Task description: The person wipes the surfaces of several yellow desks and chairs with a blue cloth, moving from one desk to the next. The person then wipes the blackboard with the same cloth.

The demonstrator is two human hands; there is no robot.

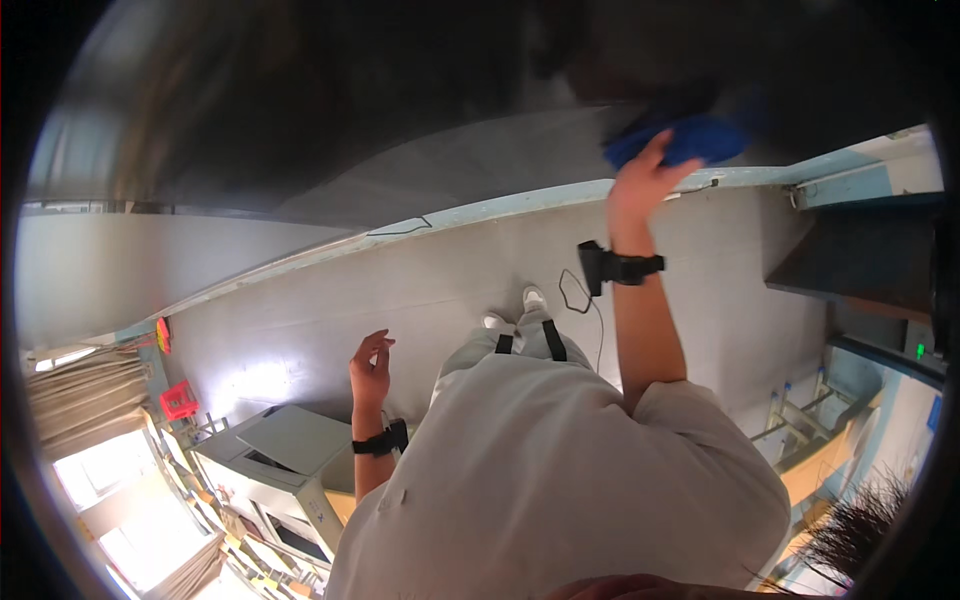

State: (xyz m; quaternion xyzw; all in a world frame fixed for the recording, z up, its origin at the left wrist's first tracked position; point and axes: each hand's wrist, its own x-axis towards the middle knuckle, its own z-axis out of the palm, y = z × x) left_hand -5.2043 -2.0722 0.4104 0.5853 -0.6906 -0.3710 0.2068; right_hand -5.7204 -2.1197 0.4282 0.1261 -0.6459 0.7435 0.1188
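A blue cloth [705, 140] is pressed by my right hand [645, 184] against a large dark, glossy board [465, 142] that fills the top of the view. The cloth and fingers are a little blurred, and the fingertips are partly hidden against the cloth. My left hand [373, 356] hangs low at my left side with its fingers loosely bent, holding nothing and touching nothing. Both wrists wear black straps with a small device.
A thin black cable [577, 307] lies on the grey floor [450, 277] by my feet. At left stand a grey metal cabinet [292, 442] and a red stool [178, 400]. A dark-topped desk [862, 247] and chairs are at right.
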